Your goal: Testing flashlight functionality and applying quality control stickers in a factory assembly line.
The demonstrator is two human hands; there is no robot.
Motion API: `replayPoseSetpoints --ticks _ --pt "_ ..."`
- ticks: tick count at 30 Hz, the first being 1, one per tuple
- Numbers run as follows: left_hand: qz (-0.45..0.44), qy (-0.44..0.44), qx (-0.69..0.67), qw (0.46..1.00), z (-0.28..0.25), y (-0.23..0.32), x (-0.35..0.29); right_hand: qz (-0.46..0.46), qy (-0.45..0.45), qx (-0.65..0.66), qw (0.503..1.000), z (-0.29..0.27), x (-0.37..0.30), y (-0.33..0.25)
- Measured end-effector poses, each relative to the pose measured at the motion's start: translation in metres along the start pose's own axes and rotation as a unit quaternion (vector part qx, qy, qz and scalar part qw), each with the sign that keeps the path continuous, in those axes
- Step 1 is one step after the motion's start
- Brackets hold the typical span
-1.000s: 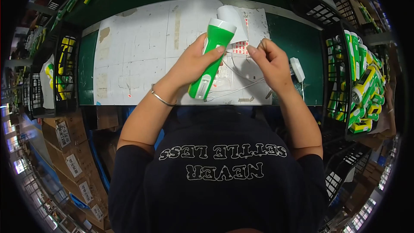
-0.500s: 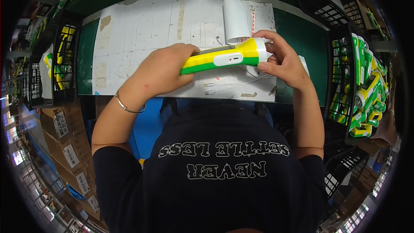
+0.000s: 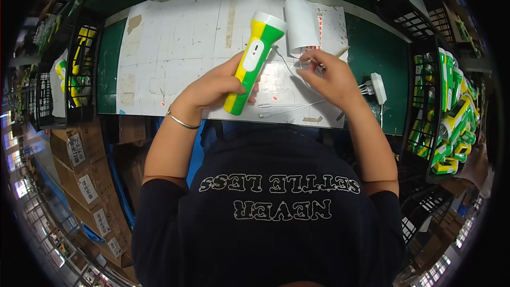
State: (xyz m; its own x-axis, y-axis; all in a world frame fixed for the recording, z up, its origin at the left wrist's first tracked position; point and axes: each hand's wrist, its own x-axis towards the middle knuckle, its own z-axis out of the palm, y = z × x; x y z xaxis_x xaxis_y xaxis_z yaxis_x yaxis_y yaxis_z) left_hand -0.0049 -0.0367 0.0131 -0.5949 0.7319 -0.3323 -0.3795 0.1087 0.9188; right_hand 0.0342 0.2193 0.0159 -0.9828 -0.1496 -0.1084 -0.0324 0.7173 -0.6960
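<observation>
A yellow and green flashlight [image 3: 259,48] with a white head rim and a white side panel stands tilted up over the table. My left hand [image 3: 218,85] is wrapped round its lower body, head end pointing away from me. To its right, my right hand [image 3: 332,79] hovers beside a white paper roll [image 3: 302,21], thumb and forefinger curled but apart at the tips; I see nothing held between them. Thin white charging cables [image 3: 289,109] lie on the table below that hand, and one with a small plug [image 3: 276,49] runs up beside the flashlight's head.
White paper [image 3: 170,48] covers most of the green table. A white charger block [image 3: 378,88] with cables plugged in sits at the right. Black crates of flashlights stand on both sides, one right [image 3: 430,64], one left [image 3: 69,79]. Cardboard boxes [image 3: 87,180] are stacked lower left.
The flashlight has turned from lying crosswise to pointing away from me, its other side colour now showing. My right hand has let go of its head and moved beside the paper roll.
</observation>
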Motion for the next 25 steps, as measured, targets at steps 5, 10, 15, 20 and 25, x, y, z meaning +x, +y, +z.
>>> replayPoseSetpoints --ticks 5,10,15,20,25 --pt "0.015 -0.090 -0.261 0.961 0.000 -0.004 0.000 0.019 0.052 -0.197 0.979 0.039 0.013 -0.014" --pt "0.035 -0.024 -0.216 0.976 0.007 0.004 -0.001 -0.042 -0.025 -0.120 0.992 0.042 0.013 0.001" --pt "0.043 -0.042 -0.232 0.971 0.004 -0.004 0.004 -0.061 0.044 -0.152 0.986 0.050 0.010 -0.016" --pt "0.060 -0.035 -0.229 0.971 0.010 0.008 0.000 -0.092 0.030 -0.171 0.980 0.063 0.017 -0.016" --pt "0.054 -0.022 -0.247 0.967 0.008 0.005 -0.003 0.024 -0.039 0.141 0.989 0.035 0.008 -0.008"
